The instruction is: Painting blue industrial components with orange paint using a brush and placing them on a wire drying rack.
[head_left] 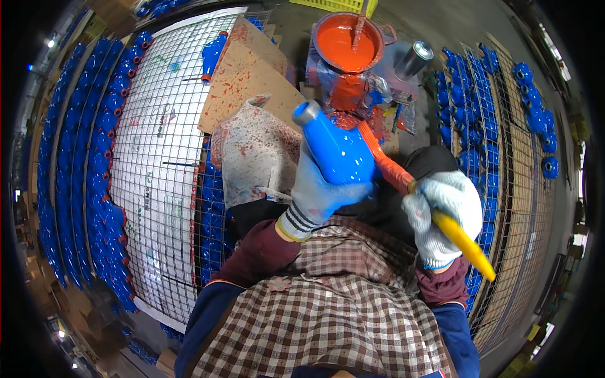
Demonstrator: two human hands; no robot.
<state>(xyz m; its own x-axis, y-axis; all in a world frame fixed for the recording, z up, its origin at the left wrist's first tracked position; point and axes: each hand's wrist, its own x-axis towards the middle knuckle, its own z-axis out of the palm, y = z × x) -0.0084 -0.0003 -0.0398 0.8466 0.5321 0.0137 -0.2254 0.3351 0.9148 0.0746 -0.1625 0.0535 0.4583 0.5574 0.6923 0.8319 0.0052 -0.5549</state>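
My gloved left hand (318, 195) is wrapped round a glossy blue bottle-shaped vessel (340, 151). The vessel is tilted, its bare grey neck pointing up and to the left. In my gloved right hand (447, 208) is a paintbrush (465, 244) with a yellow handle. Orange-red paint coats the brush's head, which lies against the vessel's wide lower end. Beyond my hands, a round pot (348, 43) of orange-red paint holds an upright stick (360, 28). Paint has run down below the pot's rim.
A grey can (414, 60) stands right of the pot on a paint-smeared stand (403, 94). Spattered cardboard (252, 75) and a stained cloth (258, 151) lie to the left. Wire racks (157, 157) with several blue vessels (116, 94) flank me; more vessels (469, 107) are on the right.
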